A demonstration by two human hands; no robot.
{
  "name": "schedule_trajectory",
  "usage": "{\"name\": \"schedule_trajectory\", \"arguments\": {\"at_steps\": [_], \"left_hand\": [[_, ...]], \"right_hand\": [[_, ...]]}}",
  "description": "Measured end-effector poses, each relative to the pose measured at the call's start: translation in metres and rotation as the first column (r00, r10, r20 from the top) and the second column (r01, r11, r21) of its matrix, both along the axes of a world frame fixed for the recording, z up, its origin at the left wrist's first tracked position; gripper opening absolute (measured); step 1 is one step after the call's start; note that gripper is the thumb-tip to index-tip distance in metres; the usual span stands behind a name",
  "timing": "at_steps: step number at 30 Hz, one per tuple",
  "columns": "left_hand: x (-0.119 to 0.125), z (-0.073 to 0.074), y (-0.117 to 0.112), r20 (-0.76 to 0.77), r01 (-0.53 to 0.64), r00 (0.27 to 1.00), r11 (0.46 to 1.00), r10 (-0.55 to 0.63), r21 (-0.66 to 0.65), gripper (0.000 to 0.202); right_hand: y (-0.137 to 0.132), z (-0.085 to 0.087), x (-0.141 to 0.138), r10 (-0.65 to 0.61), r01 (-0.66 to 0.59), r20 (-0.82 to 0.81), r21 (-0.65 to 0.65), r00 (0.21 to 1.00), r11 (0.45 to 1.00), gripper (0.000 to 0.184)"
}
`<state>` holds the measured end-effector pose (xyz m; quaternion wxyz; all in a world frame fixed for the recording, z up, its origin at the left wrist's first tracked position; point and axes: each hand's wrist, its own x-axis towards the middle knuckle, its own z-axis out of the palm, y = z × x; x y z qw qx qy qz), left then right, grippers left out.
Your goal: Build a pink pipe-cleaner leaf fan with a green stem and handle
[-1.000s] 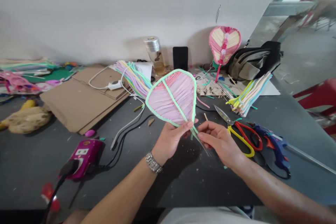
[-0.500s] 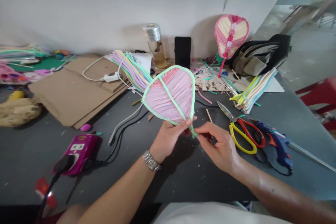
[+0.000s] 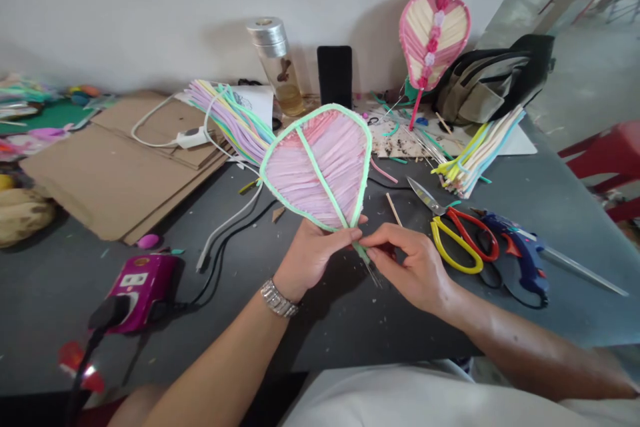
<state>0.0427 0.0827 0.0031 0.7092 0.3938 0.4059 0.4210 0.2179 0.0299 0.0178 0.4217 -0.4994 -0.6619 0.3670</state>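
I hold a leaf-shaped pink fan (image 3: pixel 320 163) edged and ribbed in mint green, raised above the dark table (image 3: pixel 350 320). My left hand (image 3: pixel 313 257), with a metal watch on its wrist, pinches the fan's narrow lower tip. My right hand (image 3: pixel 413 267) is closed in a pinch on the thin green stem that sticks out below the tip. Something red shows inside the right palm, too hidden to name.
Red-and-yellow scissors (image 3: pixel 457 233) and a blue glue gun (image 3: pixel 517 253) lie right of my hands. A finished pink-and-cream fan (image 3: pixel 434 30) leans on the wall beside a bag (image 3: pixel 493 90). Straw bundles (image 3: pixel 227 117) (image 3: pixel 480 157), cardboard (image 3: pixel 115 163), a jar (image 3: pixel 277 67), a phone (image 3: pixel 334 77), a magenta device (image 3: pixel 143 283).
The view has tilted and shifted, so everything sits a little higher and left. My right fingers have slid up the stem to meet my left fingers at the fan's tip.
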Motion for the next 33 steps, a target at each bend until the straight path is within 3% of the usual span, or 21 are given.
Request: {"name": "schedule_trajectory", "arguments": {"at_steps": [4, 8, 12, 15, 21, 27, 33], "left_hand": [[0.001, 0.004, 0.0, 0.015, -0.013, 1.0, 1.0, 0.014, -0.014, 0.022], [0.001, 0.006, 0.0, 0.004, -0.037, 0.999, 0.999, 0.038, -0.034, 0.023], [0.0, 0.005, 0.0, -0.026, -0.037, 0.999, 0.999, 0.036, -0.035, 0.025], [-0.001, 0.004, 0.0, -0.027, -0.027, 0.999, 0.999, 0.026, -0.028, 0.024], [0.0, 0.002, -0.002, -0.001, 0.04, 0.999, 0.999, -0.04, -0.01, 0.023], [0.0, 0.001, -0.001, -0.046, 0.069, 0.997, 0.998, -0.068, 0.005, 0.03], [-0.001, 0.003, 0.002, -0.063, 0.168, 0.984, 0.986, -0.167, 0.015, 0.036]], "right_hand": [[0.006, 0.002, 0.001, -0.113, 0.078, -0.152, -0.218, 0.982, 0.973, 0.005], [0.01, 0.003, 0.002, -0.057, -0.089, -0.319, -0.424, 0.946, 0.901, 0.018], [0.012, 0.003, 0.002, -0.033, -0.191, -0.395, -0.514, 0.918, 0.836, 0.027], [0.013, 0.001, 0.001, -0.046, -0.2, -0.43, -0.51, 0.902, 0.837, 0.029], [0.012, -0.001, 0.0, -0.075, -0.127, -0.437, -0.415, 0.896, 0.901, 0.029], [0.011, 0.002, 0.002, -0.041, -0.106, -0.33, -0.415, 0.943, 0.904, 0.03], [0.013, 0.001, 0.004, -0.051, -0.053, -0.254, -0.386, 0.966, 0.921, 0.024]]}}
